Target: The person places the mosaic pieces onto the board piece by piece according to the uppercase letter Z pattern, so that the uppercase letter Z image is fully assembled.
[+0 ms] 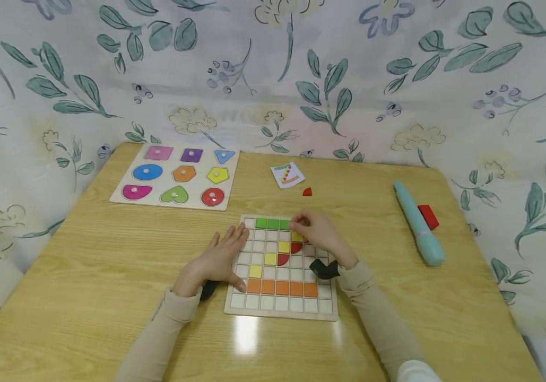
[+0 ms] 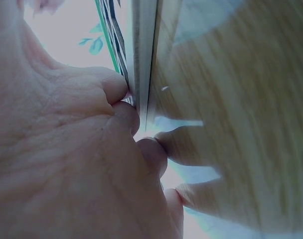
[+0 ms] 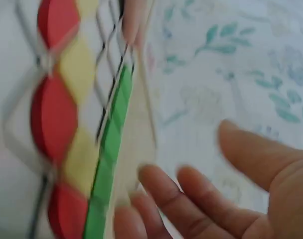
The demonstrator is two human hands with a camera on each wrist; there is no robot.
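A wooden grid board (image 1: 282,317) lies on the table in front of me. Green square tiles (image 1: 273,224) fill part of its far row, yellow square tiles (image 1: 270,259) and red rounded pieces (image 1: 283,259) run diagonally, and an orange row (image 1: 282,288) crosses near the front. My left hand (image 1: 220,260) rests with spread fingers on the board's left edge. Over the far right part hovers my right hand (image 1: 319,232), close to the end of the green tiles (image 3: 109,144). In the right wrist view its thumb and fingers stand apart, with nothing visible between them.
Behind the board lie a printed pattern card (image 1: 288,175) and a loose red quarter-round piece (image 1: 307,191). A knobbed shape puzzle (image 1: 167,206) sits far left. On the right are a long teal object (image 1: 418,225) and a red block (image 1: 429,216). Floral cloth hangs behind the table.
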